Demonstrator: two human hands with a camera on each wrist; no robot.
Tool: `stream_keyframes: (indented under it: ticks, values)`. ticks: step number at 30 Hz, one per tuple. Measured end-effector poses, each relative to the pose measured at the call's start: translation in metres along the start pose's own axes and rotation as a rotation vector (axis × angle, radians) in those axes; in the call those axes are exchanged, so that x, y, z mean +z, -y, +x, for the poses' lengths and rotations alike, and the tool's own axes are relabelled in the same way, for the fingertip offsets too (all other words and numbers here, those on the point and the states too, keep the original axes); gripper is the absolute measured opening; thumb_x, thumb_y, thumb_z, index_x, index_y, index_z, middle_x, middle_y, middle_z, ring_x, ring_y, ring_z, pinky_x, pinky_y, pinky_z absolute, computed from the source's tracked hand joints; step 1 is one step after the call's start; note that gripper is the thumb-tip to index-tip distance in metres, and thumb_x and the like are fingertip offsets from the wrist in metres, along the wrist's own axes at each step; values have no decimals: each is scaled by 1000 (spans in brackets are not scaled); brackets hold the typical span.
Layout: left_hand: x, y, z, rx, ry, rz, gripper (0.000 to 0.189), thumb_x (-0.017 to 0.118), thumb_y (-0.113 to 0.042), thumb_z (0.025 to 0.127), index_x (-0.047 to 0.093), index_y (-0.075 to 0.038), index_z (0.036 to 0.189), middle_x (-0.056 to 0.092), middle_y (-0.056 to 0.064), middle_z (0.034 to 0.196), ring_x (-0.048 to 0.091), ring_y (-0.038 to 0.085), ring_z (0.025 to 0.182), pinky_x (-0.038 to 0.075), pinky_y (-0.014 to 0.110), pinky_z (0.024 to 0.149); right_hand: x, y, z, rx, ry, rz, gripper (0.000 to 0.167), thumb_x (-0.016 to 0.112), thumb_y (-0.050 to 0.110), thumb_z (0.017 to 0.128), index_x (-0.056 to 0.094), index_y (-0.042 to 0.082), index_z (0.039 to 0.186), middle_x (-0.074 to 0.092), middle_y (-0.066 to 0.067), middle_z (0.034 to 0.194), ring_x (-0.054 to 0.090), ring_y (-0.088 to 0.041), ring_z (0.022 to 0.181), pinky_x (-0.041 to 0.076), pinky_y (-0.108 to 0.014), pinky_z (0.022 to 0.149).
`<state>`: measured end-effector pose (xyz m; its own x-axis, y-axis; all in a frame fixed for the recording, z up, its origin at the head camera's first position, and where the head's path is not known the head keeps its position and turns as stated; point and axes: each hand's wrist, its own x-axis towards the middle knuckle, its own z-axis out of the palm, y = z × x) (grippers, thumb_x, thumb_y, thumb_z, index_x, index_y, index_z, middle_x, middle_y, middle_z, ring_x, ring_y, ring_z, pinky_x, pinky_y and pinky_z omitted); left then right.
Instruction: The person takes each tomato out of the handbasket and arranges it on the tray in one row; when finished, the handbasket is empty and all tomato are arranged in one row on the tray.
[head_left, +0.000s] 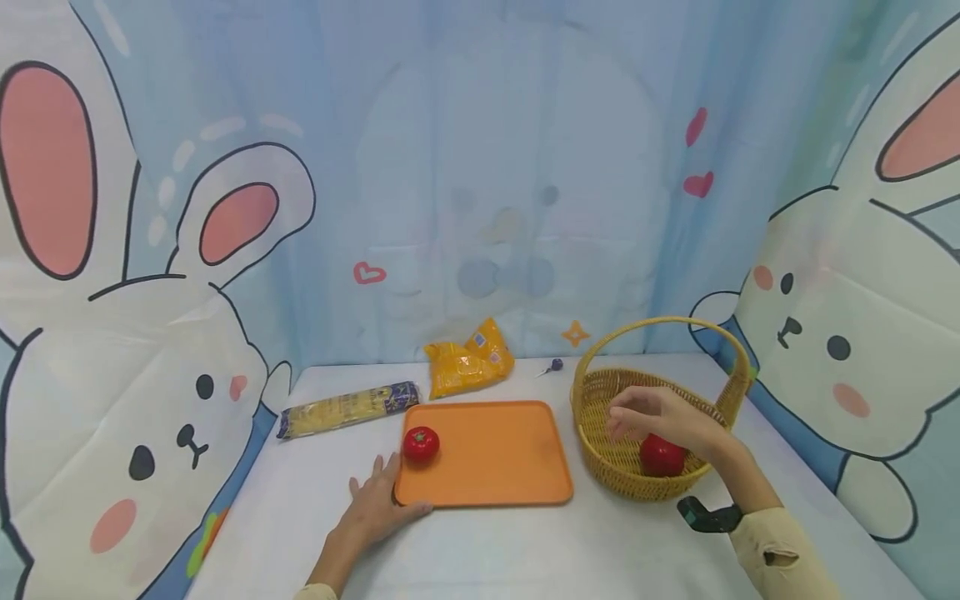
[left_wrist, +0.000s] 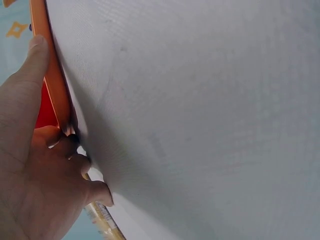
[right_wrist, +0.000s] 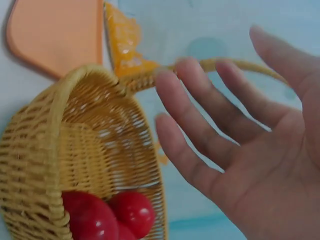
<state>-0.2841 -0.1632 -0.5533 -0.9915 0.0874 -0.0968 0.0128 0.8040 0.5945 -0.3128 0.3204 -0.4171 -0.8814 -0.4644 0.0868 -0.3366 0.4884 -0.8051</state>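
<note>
Tray (head_left: 495, 454) left of basket (head_left: 618, 482)

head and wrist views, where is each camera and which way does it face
Head: on the person's head, facing forward and down at the white table; the left hand, right hand and beige sleeves show.
Left wrist: on that wrist, facing the table and the orange rectangular tray's edge; left hand shows.
Right wrist: on that wrist, facing the yellow woven wicker basket with shiny red round items; right hand shows.
Shared: head and right wrist both show the basket and tray.
</note>
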Motion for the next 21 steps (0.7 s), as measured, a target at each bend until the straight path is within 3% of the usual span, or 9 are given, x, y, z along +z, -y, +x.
stream_keyframes:
  ticks: [5,11,17,21]
  values:
    - [0,1,0,4,-2,1,118,86,-64,83,33,0,167,35,27,170,21,50,162,2,79,125,-3,-11,7,137,-126,-55,46,66,33,110,64,-5,136,74,-17,121,72,-28,111,65,-41,94]
    - [0,0,0,1,-8,-6,117,86,-64,84,33,0,167,34,28,171,20,50,162,1,79,126,0,-25,20,198,-244,-134,57,63,37,111,59,-9,143,69,-28,132,66,-44,125,61,-55,100]
    - [-1,0,1,0,-8,-11,117,87,-63,83,34,-1,167,35,26,171,20,49,162,1,78,126,-8,-50,31,347,-288,-148,68,59,44,111,50,-10,150,50,-40,152,49,-57,141,49,-67,111]
    - [0,0,2,8,-11,-17,117,87,-63,83,34,0,167,36,25,171,20,48,163,1,79,126,-15,-67,34,436,-317,-114,73,56,44,112,42,-13,154,40,-44,156,46,-59,142,48,-67,112]
